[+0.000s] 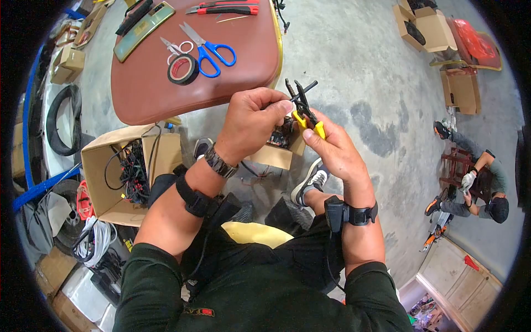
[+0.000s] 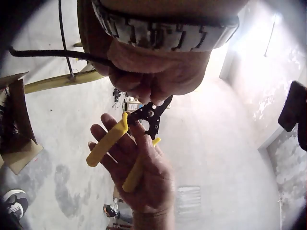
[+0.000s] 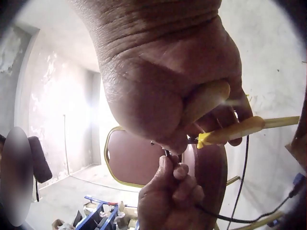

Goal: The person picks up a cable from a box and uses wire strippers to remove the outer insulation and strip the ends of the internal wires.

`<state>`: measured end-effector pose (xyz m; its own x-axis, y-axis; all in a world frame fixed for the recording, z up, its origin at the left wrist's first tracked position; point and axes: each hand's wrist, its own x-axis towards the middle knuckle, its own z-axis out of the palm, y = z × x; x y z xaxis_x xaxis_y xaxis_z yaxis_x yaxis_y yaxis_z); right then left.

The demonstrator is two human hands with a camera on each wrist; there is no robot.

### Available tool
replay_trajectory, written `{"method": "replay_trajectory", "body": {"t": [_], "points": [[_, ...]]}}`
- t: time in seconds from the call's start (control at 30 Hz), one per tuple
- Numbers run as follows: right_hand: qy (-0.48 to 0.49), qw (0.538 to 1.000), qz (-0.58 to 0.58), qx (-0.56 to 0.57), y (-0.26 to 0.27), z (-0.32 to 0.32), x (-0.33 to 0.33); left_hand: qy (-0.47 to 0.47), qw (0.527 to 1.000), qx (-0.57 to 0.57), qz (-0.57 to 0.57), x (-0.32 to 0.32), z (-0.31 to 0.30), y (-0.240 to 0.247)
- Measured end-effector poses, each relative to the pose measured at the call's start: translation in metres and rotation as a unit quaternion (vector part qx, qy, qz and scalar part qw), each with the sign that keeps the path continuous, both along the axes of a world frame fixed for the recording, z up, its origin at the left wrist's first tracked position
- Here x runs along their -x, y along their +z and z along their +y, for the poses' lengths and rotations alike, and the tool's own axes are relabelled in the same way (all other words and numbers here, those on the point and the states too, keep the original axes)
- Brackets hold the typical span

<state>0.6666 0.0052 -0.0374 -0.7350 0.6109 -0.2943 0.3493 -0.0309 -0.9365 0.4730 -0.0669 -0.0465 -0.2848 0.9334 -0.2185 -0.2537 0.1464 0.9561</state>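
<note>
My left hand (image 1: pixel 251 124) pinches a black cable (image 1: pixel 311 87) between thumb and fingers, and its cut end sticks out past the tool. Wire strippers (image 1: pixel 303 105) with black metal jaws and yellow handles are held in my right hand (image 1: pixel 338 149). Their jaws overlap the cable right at my left fingertips in the head view. In the left wrist view the yellow handles (image 2: pixel 109 143) stand spread apart, the right thumb along one and the fingers behind the other. The cable's other part (image 2: pixel 53 53) trails out from the left fist.
On the brown padded seat (image 1: pixel 149 99) lie blue-handled scissors (image 1: pixel 207 52), small scissors, black tape (image 1: pixel 182 69), a phone (image 1: pixel 145 32) and red-black cutters. Left of my legs is a carton (image 1: pixel 113 193) of cables. Another open box (image 1: pixel 274 156) sits below my hands. A person (image 1: pixel 478 185) sits at right.
</note>
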Motion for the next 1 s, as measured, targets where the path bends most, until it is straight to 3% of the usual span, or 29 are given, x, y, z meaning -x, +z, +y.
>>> {"method": "replay_trajectory", "body": {"t": [0.57, 1.0], "points": [[0.003, 0.993, -0.073, -0.088, 0.007, -0.003, 0.005, 0.001, 0.998, 0.033, -0.051, 0.0, 0.003, 0.003], [0.006, 0.993, -0.101, -0.063, 0.005, -0.003, 0.004, 0.015, 0.999, 0.019, -0.037, -0.004, 0.004, -0.005]]}}
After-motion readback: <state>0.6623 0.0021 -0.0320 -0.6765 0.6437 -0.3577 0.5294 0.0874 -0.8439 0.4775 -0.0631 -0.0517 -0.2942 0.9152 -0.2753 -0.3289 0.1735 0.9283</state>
